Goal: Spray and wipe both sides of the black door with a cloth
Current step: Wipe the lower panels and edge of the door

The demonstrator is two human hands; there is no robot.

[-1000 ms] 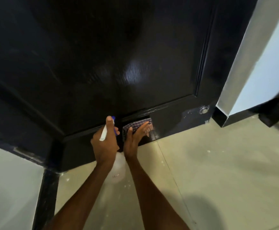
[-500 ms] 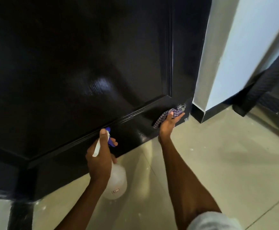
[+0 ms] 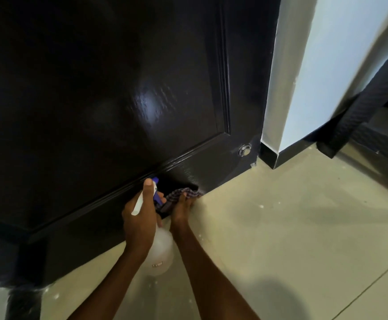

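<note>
Looks like a home interior, hallway or room entrance: glossy black panelled door [image 3: 119, 93] with a round metal stop [image 3: 244, 150] near its bottom corner, white wall [image 3: 304, 65] with black skirting [image 3: 287, 153], beige tiled floor [image 3: 292, 227] flecked with white specks.

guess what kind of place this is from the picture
Probably an indoor doorway in a home or flat: a glossy black panelled door, a white wall with black skirting, and a pale tiled floor.

Dim, wide-angle bowed edges — soft glare on the door [image 3: 146, 105].
</note>
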